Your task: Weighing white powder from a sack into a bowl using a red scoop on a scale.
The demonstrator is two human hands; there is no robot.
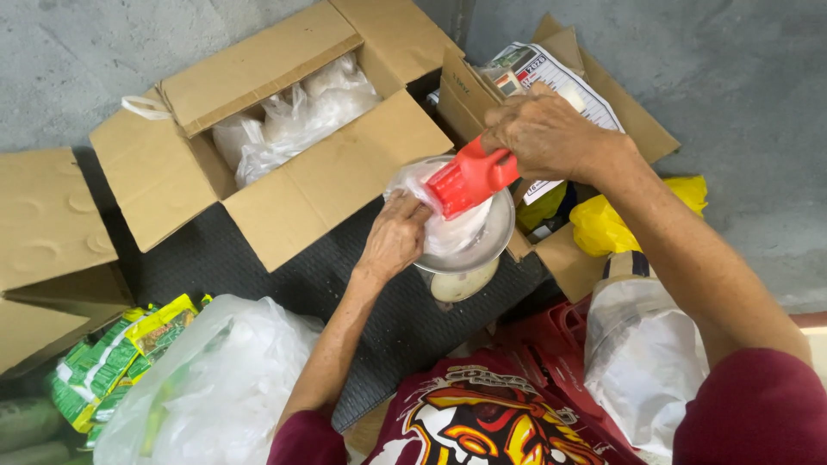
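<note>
Right hand [543,133] grasps red scoop [469,178] over bag-lined metal bowl [491,245]; left hand [394,238] grips clear bag [448,228].

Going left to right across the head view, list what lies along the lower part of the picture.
Green and yellow packets → big clear plastic bag → left hand at the metal bowl → red scoop in the right hand → white sack.

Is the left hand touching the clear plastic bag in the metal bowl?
Touching. The head view shows the left hand with its fingers pressed into the clear plastic bag at the rim of the metal bowl, with no gap between them.
</note>
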